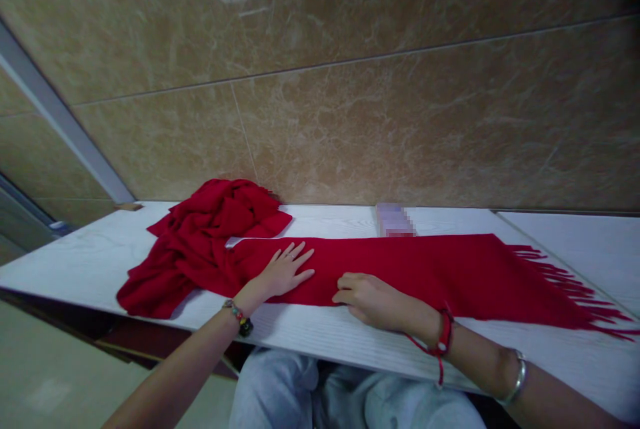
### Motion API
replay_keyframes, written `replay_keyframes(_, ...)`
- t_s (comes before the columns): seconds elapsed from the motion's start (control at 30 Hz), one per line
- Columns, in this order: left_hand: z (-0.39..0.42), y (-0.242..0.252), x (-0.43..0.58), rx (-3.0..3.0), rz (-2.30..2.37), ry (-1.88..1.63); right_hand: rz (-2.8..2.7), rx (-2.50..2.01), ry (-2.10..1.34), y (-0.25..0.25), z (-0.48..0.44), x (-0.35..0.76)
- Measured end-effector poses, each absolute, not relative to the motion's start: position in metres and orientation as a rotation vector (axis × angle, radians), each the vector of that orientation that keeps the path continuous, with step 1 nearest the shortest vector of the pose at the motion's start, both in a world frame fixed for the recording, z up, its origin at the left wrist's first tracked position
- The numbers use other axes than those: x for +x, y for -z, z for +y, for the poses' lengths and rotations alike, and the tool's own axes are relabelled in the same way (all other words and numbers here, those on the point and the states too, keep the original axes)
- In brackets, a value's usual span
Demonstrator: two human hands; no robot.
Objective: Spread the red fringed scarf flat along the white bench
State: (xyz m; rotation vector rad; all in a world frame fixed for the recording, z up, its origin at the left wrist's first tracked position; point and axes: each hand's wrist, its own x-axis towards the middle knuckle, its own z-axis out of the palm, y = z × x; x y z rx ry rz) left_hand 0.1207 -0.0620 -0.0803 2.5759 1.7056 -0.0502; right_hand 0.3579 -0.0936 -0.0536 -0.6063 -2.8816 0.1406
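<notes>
A long red scarf (430, 269) lies stretched along a white table (320, 332), its fringe at the right end and its left end bunched in a heap (210, 229). My left hand (285, 272) lies flat on the scarf with fingers spread, just right of the heap. My right hand (367, 299) rests at the scarf's near edge with fingers curled against the cloth; whether it pinches the edge is unclear.
A brown marble-tiled wall (350, 82) rises right behind the table. A small blurred pinkish object (395, 220) stands by the wall behind the scarf. A second white tabletop (585, 242) adjoins at the right. My knees in grey trousers (320, 395) are under the table's front edge.
</notes>
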Motion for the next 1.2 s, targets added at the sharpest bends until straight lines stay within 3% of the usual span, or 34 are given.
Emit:
replay_keyframes(0.3, -0.06, 0.086, 0.112, 2.575, 1.812, -0.038, -2.626, -0.78, -0.327, 0.061, -0.08, 0.356)
replay_keyframes(0.8, -0.059, 0.089, 0.109, 2.585, 1.768, -0.108, -2.967, -0.91, -0.574, 0.06, -0.076, 0.363)
replay_keyframes(1.2, -0.059, 0.087, 0.11, 2.545, 1.836, -0.059, -2.807, -1.174, -0.204, 0.084, -0.048, 0.337)
